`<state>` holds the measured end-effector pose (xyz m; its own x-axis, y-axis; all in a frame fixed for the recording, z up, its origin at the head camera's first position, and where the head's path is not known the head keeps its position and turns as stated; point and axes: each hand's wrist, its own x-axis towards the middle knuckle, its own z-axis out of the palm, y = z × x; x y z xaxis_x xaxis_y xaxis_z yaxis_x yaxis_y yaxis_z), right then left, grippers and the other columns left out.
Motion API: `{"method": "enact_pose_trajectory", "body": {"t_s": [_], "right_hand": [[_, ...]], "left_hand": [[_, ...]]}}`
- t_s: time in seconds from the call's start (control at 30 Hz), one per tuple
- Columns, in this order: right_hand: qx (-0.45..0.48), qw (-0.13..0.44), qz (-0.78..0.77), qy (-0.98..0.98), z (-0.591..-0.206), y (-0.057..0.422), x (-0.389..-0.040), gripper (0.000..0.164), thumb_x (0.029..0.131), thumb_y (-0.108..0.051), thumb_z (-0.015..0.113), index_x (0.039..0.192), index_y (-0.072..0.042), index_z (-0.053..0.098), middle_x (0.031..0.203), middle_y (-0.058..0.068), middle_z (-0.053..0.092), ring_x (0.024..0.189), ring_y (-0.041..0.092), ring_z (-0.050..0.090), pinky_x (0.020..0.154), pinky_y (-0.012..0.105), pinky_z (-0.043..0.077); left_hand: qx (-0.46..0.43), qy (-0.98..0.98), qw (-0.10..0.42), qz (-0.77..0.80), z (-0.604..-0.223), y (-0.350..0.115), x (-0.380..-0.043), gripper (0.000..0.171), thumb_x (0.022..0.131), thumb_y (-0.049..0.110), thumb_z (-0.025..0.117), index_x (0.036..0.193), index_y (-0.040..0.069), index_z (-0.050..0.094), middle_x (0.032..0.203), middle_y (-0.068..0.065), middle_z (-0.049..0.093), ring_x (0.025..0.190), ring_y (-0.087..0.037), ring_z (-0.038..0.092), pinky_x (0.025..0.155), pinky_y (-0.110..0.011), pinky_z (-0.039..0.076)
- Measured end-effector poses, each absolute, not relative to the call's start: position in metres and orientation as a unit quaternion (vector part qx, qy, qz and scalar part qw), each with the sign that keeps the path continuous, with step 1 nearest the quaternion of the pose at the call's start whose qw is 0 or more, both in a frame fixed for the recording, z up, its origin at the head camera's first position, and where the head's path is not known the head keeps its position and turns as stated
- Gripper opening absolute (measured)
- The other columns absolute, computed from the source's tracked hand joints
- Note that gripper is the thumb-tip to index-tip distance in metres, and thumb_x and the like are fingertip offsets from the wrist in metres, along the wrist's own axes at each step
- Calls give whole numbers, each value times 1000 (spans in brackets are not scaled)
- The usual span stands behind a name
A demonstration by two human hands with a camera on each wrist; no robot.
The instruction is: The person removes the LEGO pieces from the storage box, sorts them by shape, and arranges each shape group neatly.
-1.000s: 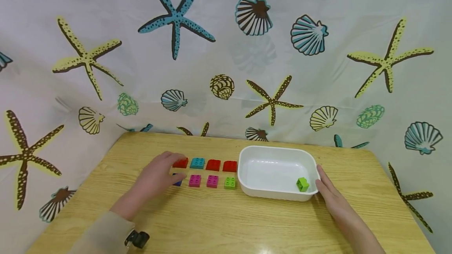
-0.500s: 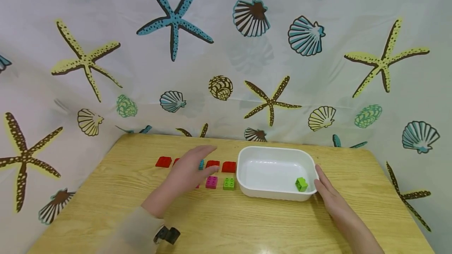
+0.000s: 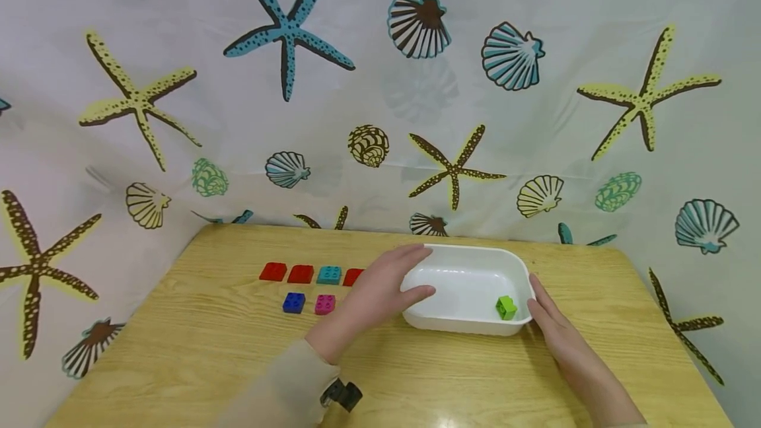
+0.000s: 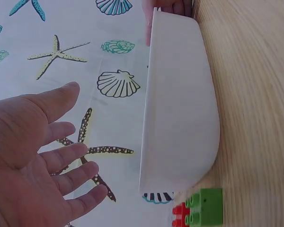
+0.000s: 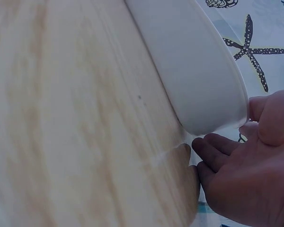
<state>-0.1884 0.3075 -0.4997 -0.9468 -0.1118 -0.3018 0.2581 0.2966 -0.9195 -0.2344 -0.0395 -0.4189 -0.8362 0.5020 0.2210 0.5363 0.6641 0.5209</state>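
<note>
With straight, spread fingers and nothing held, my left hand hovers at the left end of a white plastic tub. In the left wrist view its palm and fingers stand apart from the tub's wall. My right hand rests against the tub's right end; its thumb lies at the rim and its fairly straight fingers along the outer wall. Inside the tub, towards the right, lies a lime green toy building brick. Another green brick and a red one show beside the tub in the left wrist view.
Left of the tub, bricks lie in two rows: red, red, teal and red behind, blue and pink in front. A patterned curtain stands behind the wooden table.
My left hand has travelled right across the brick rows to the tub, uncovering the left bricks and now hiding the right ones. The right hand and tub have stayed in place.
</note>
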Motion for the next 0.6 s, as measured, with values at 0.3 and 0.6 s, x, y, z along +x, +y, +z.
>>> {"method": "enact_pose_trajectory", "body": {"t_s": [0.3, 0.6], "right_hand": [[44, 156, -593, 788, -500, 307, -190, 69, 119, -58, 27, 175, -41, -9, 182, -8, -19, 166, 30, -23, 131, 67, -7], [52, 149, -596, 787, -501, 308, -190, 68, 119, -58, 29, 175, -44, -6, 183, -4, -16, 167, 32, -19, 130, 69, -6]], "left_hand": [[-303, -907, 0, -294, -421, -1, -239, 69, 105, 41, 78, 165, 17, 54, 168, -7, 51, 157, -30, 44, 127, -50, 39], [-307, -914, -11, -264, -428, 32, -248, 66, 106, 44, 76, 163, 18, 56, 163, -7, 56, 150, -29, 52, 123, -45, 45]]}}
